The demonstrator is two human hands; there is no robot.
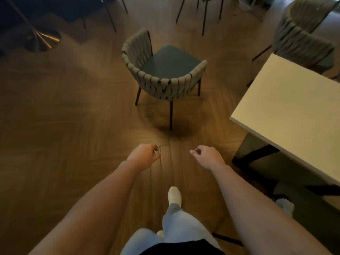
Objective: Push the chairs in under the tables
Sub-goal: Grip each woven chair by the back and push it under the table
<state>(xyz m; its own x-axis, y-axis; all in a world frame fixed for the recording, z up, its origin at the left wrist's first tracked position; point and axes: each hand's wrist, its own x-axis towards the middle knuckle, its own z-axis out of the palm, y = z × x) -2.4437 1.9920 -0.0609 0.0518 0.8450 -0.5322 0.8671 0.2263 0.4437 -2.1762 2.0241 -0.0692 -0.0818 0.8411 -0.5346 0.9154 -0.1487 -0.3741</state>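
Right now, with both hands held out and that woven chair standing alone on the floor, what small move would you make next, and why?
Probably step forward and bring both hands to the curved back of the woven chair. It stands out in the open, apart from the white table, its back towards the person. The left hand and right hand are loosely curled, hold nothing, and are short of the chair.

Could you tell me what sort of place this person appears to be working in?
Probably a café or restaurant dining room: several matching grey woven-back chairs with dark seats and thin black legs stand on a wood herringbone floor, beside a pale square-cornered table and a dark round pedestal base.
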